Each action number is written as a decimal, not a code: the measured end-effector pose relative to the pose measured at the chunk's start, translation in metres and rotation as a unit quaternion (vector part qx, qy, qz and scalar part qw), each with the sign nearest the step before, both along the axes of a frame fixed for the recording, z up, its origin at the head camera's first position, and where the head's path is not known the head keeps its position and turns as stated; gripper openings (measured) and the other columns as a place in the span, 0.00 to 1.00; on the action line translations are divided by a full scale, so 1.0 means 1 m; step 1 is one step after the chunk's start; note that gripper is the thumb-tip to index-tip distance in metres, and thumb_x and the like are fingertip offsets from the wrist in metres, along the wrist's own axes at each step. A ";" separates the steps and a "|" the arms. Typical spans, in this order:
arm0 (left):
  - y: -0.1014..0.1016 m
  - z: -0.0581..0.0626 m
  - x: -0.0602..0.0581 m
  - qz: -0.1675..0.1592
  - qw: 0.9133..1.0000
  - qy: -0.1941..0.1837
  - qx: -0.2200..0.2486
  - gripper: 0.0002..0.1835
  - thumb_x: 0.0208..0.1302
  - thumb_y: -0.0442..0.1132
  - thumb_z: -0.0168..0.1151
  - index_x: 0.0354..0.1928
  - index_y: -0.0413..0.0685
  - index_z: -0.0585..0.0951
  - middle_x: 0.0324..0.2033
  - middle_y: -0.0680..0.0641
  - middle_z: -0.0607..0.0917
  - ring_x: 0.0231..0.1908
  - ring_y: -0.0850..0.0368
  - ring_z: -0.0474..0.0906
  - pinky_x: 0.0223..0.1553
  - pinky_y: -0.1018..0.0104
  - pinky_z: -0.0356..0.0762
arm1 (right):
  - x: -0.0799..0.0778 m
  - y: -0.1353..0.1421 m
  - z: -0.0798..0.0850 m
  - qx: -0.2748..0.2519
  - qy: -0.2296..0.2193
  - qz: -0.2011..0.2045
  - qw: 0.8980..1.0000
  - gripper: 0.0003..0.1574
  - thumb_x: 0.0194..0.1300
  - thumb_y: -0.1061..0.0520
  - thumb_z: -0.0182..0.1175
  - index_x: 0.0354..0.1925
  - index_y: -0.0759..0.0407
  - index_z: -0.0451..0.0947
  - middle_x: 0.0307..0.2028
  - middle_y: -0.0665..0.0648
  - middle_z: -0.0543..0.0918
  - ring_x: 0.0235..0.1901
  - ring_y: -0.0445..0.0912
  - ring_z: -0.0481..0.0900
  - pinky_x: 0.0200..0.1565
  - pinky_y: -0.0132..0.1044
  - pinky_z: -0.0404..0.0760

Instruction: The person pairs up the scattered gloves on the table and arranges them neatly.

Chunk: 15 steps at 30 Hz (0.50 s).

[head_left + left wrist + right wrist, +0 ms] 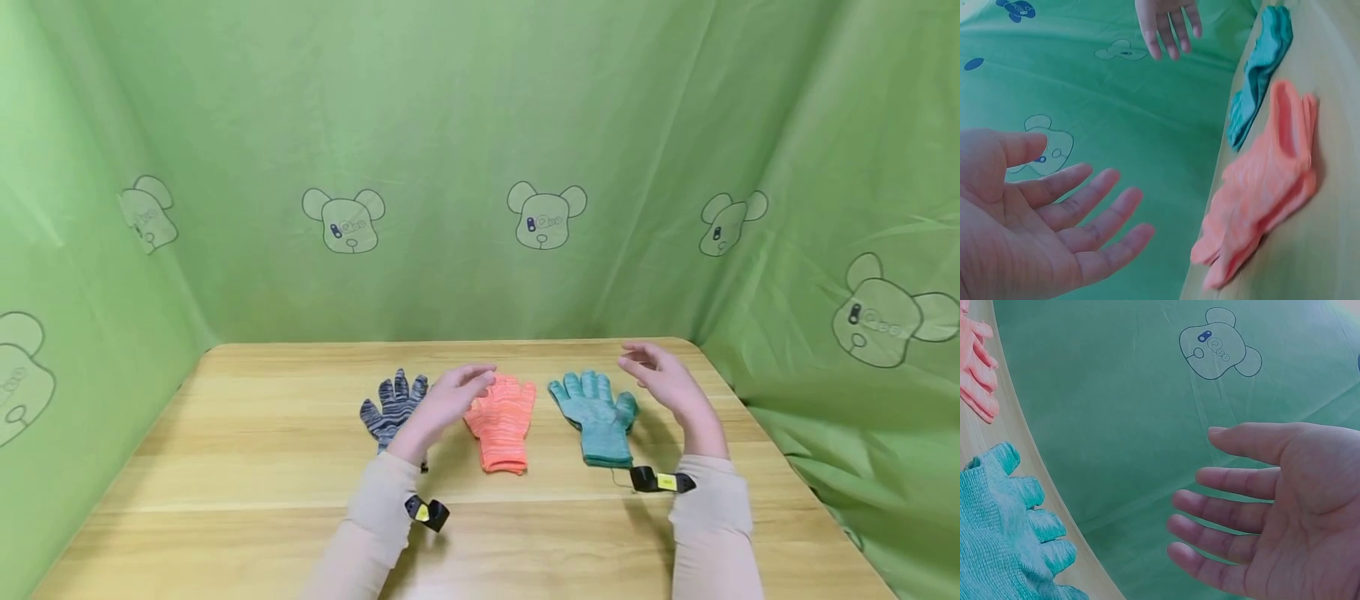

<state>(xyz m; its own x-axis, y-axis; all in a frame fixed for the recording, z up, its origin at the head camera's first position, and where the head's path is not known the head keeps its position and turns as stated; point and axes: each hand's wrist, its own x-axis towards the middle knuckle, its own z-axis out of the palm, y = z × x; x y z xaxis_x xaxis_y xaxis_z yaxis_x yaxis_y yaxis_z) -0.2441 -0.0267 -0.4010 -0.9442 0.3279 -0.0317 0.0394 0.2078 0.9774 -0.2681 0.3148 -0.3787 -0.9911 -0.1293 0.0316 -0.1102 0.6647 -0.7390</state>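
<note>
Three knitted gloves lie in a row on the table, fingers toward the back: a dark grey striped glove (396, 406), an orange glove (504, 429) and a teal glove (597, 418). My left hand (447, 402) is held above the table between the grey and orange gloves, overlapping both in the head view. Its palm and spread, relaxed fingers show bare in the left wrist view. To the right of the teal glove, my right hand (663, 379) hovers with loosely extended fingers and nothing in it. The orange glove's cuff (1288, 119) gapes a little.
The gloves rest on a wooden table (247, 467) with rounded far corners. A green curtain (450, 108) printed with bear heads surrounds it at the back and both sides. Each wrist wears a black strap, the right one (663, 481) with a yellow label.
</note>
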 end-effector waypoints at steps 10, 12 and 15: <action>-0.027 0.001 0.001 0.005 0.999 0.008 -0.045 0.29 0.72 0.58 0.48 0.69 0.51 0.69 0.63 0.43 0.77 0.61 0.45 0.75 0.65 0.46 0.69 | 0.001 -0.007 0.002 -0.001 0.021 -0.016 1.000 0.41 0.74 0.40 0.47 0.71 0.66 0.56 0.62 0.72 0.70 0.61 0.64 0.69 0.60 0.57 0.74; -0.032 -0.001 0.002 0.007 0.998 0.010 -0.055 0.29 0.72 0.58 0.48 0.69 0.52 0.69 0.63 0.44 0.77 0.60 0.46 0.76 0.65 0.46 0.69 | 0.000 -0.008 0.002 0.007 0.030 -0.017 0.999 0.39 0.75 0.41 0.47 0.71 0.67 0.57 0.61 0.72 0.71 0.60 0.64 0.71 0.58 0.56 0.75; -0.041 -0.002 0.001 0.010 0.997 0.014 -0.070 0.30 0.72 0.59 0.48 0.69 0.52 0.69 0.62 0.44 0.77 0.60 0.46 0.76 0.65 0.47 0.69 | -0.002 -0.009 0.002 0.013 0.040 -0.018 0.999 0.38 0.75 0.43 0.47 0.70 0.67 0.58 0.60 0.72 0.72 0.59 0.64 0.72 0.57 0.55 0.75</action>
<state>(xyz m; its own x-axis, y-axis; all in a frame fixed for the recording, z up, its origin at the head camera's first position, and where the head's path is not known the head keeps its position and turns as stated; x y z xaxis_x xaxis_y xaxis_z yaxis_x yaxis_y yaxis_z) -0.2428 -0.0673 -0.4031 -0.9516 0.3035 -0.0488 0.0614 0.3431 0.9373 -0.2700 0.3054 -0.3768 -0.9897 -0.0947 0.1072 -0.1429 0.6886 -0.7109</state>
